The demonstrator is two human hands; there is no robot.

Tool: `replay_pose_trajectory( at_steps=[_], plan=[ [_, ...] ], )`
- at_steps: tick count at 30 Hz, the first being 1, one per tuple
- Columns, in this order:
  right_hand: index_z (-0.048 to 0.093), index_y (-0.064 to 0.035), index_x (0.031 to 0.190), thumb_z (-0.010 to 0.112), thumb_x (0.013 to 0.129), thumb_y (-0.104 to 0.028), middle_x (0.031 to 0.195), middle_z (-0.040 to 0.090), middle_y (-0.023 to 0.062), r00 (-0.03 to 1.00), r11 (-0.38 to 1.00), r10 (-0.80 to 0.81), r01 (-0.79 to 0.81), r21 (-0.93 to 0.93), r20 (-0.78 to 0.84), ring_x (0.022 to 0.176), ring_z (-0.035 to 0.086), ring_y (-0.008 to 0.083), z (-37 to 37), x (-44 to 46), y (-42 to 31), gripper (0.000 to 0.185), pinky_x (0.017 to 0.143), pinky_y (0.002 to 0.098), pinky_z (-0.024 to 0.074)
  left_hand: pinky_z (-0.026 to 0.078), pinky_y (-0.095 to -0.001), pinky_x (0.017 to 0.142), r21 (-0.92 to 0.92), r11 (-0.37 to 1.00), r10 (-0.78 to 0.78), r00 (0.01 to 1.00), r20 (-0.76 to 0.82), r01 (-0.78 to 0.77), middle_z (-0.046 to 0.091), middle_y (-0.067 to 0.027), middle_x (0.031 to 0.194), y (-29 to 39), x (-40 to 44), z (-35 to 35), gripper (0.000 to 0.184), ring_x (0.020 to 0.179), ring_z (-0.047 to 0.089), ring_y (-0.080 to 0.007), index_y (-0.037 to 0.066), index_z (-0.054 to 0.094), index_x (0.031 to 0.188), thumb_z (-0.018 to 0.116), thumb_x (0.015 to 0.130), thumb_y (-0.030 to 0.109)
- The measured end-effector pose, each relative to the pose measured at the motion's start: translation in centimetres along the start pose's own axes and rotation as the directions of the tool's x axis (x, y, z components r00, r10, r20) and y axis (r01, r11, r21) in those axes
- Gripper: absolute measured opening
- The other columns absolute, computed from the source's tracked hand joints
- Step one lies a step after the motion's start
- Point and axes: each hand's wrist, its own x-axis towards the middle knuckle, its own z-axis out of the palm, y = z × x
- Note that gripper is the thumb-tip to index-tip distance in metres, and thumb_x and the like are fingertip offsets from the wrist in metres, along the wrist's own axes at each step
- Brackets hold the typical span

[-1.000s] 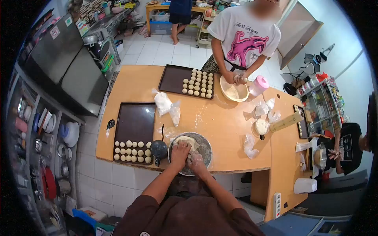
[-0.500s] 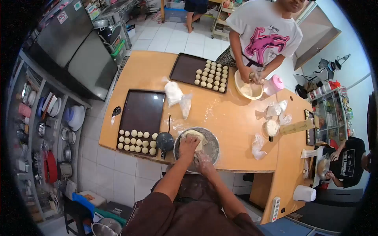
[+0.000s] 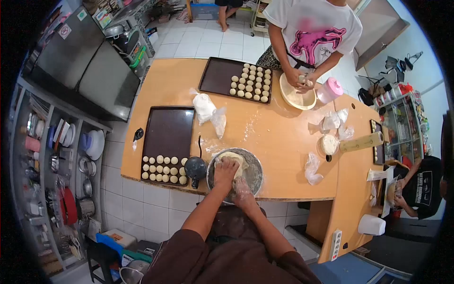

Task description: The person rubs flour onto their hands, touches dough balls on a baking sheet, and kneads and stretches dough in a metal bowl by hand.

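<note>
Low in the centre of the frame we see the right hand [image 3: 242, 188], whitish, at the near side of a metal bowl [image 3: 255, 171]; its fingers are partly hidden, so we cannot tell whether they grip anything. Just above, the left hand [image 3: 227, 170] lies palm down on the dough [image 3: 240, 161], fingers extended, pressing rather than grasping, as we judge it. The dough is inside the bowl, which we think stands at the table's near edge so both arms can bear down. To its left, a dark round gadget [image 3: 195, 168] sits beside a tray [image 3: 168, 128], its dough balls [image 3: 166, 169] set in rows, likely to stop sticking. Farther up we find a white bag [image 3: 204, 109], then a second tray [image 3: 220, 75] near a co-worker's bowl [image 3: 306, 101], perhaps for easy reach
</note>
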Motion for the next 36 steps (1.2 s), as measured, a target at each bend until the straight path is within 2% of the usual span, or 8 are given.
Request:
replay_pose_trajectory(
  at_steps=[7,13,16,24,28,31,34,36],
  plan=[
    [0.047,0.0075,0.117,0.061,0.072,0.006,0.109,0.05,0.0273,0.976,0.997,-0.069,0.065,-0.03,-0.204,0.102,0.05,0.0475,-1.0,1.2,-1.8,0.048,0.089,0.0525,0.0444,0.035,-0.0457,0.101,-0.099,0.993,0.07,0.998,0.001,-0.07,0.046,-0.0065,0.129,-0.5,0.1,-0.2,0.053,0.129,0.037,-0.0296,0.015,0.043,0.13,0.063,0.082,0.02],
    [0.046,0.0079,0.124,0.061,0.071,0.006,0.112,0.052,0.0315,0.981,0.985,0.17,-0.172,0.015,0.088,0.105,0.053,0.0505,-1.4,1.2,-1.2,0.055,0.092,0.051,0.0459,0.033,-0.0513,0.105,-0.081,0.996,0.04,0.996,-0.074,-0.046,0.047,-0.0066,0.127,-0.5,0.1,-0.3,0.05,0.127,0.038,-0.0312,0.016,0.045,0.129,0.061,0.082,0.02],
    [0.049,0.0058,0.12,0.06,0.072,0.007,0.109,0.053,0.0326,0.979,0.979,0.2,-0.199,-0.032,0.027,0.101,0.054,0.0502,0.7,2.1,-0.4,0.05,0.087,0.0519,0.0475,0.032,-0.0513,0.106,-0.064,0.992,0.099,0.991,-0.09,-0.105,0.047,-0.006,0.126,-1.1,0.2,0.3,0.05,0.128,0.038,-0.0301,0.018,0.045,0.13,0.06,0.083,0.021],
    [0.051,0.0024,0.126,0.06,0.076,0.002,0.102,0.059,0.0265,0.986,0.996,0.083,-0.081,-0.021,0.144,0.093,0.057,0.0469,0.0,1.5,1.5,0.051,0.084,0.0522,0.0491,0.03,-0.0516,0.107,0.041,0.991,0.133,0.983,-0.123,-0.129,0.048,-0.0025,0.127,-0.4,1.0,3.9,0.052,0.125,0.038,-0.0279,0.019,0.043,0.131,0.061,0.082,0.025],
    [0.05,-0.0027,0.133,0.063,0.076,-0.001,0.113,0.06,0.025,0.993,0.995,0.026,-0.015,-0.099,0.111,0.097,0.059,0.0455,-1.7,0.7,0.7,0.058,0.085,0.0506,0.0506,0.026,-0.0512,0.109,0.04,0.99,0.136,0.99,0.047,-0.138,0.041,0.0015,0.138,0.3,2.4,3.2,0.049,0.135,0.03,-0.0273,0.026,0.04,0.135,0.055,0.088,0.023],
    [0.052,-0.0059,0.132,0.063,0.076,-0.001,0.117,0.06,0.0245,0.937,0.979,0.193,-0.165,-0.119,0.289,0.104,0.058,0.0436,-4.0,1.1,-1.7,0.057,0.09,0.0489,0.0498,0.024,-0.0526,0.11,-0.022,0.99,0.142,0.981,0.132,-0.14,0.037,0.0025,0.144,0.9,2.0,3.3,0.05,0.14,0.026,-0.0269,0.028,0.037,0.138,0.051,0.091,0.021],
    [0.056,-0.003,0.126,0.064,0.071,0.001,0.105,0.06,0.0247,0.977,0.972,-0.21,0.204,-0.113,-0.043,0.098,0.056,0.0453,-1.6,-0.6,1.7,0.055,0.086,0.0516,0.0464,0.022,-0.056,0.11,-0.031,0.988,0.154,0.98,0.126,-0.151,0.036,0.0004,0.144,1.3,1.4,3.0,0.049,0.139,0.025,-0.0282,0.026,0.036,0.139,0.049,0.092,0.022],
    [0.058,-0.0024,0.121,0.063,0.072,0.0,0.105,0.06,0.0242,0.996,0.996,-0.062,0.066,-0.061,0.069,0.097,0.056,0.0454,-1.9,0.0,0.8,0.049,0.087,0.0512,0.0469,0.021,-0.058,0.11,-0.032,0.991,0.132,0.986,0.105,-0.13,0.036,-0.0012,0.144,1.2,1.6,3.5,0.048,0.139,0.025,-0.0294,0.024,0.037,0.139,0.048,0.093,0.022]
  ],
)
